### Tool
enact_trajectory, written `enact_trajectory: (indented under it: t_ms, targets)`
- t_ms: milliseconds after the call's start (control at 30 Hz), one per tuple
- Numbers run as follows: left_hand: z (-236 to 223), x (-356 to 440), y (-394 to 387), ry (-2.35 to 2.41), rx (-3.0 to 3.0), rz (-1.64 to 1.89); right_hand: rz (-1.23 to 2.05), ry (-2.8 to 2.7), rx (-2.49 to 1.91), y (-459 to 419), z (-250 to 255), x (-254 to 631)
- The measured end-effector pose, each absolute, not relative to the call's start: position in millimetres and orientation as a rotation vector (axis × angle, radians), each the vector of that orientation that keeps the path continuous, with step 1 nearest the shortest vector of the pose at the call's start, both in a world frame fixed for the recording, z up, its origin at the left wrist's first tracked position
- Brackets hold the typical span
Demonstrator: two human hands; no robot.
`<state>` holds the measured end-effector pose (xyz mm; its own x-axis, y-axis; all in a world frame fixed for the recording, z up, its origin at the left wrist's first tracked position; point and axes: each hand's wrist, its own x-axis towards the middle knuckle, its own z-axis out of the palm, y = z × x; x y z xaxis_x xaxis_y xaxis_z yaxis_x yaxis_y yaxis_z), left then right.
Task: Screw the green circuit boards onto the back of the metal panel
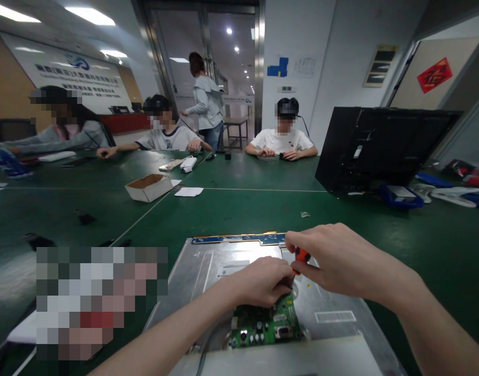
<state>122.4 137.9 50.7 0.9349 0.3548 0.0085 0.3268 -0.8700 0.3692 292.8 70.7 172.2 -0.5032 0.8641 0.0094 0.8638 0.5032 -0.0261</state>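
Room between metal panel [192, 277] and carton [150, 190]; black monitor [384, 146] blocks right.

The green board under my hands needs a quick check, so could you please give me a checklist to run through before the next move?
1. Right hand grips the orange tool: ok.
2. Tool's tip properly seated: cannot tell, fingers hide it.
3. Left hand at the upper part of the green board: ok.
4. Whole board in view: not ok, the left hand covers part.
5. Metal panel lying on the table: ok.

1 head-worn view looks forward and down.
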Motion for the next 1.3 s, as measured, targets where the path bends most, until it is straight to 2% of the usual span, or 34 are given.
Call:
enact_trajectory:
  t_ms: [800,1033,1300]
  targets:
    - [54.2,123.3,138.6,0.518,2.685,0.053,-0.028,-2.685,-1.601,73.7,173.1,291.8]
    - [55.5,123.0,138.2,0.52,2.679,0.057,0.051,-2.675,-1.558,73.5,172.2,294.1]
    - [55.9,122.7,138.2,0.529,2.674,0.05,-0.038,-2.664,-1.657,76.7,172.7,291.0]
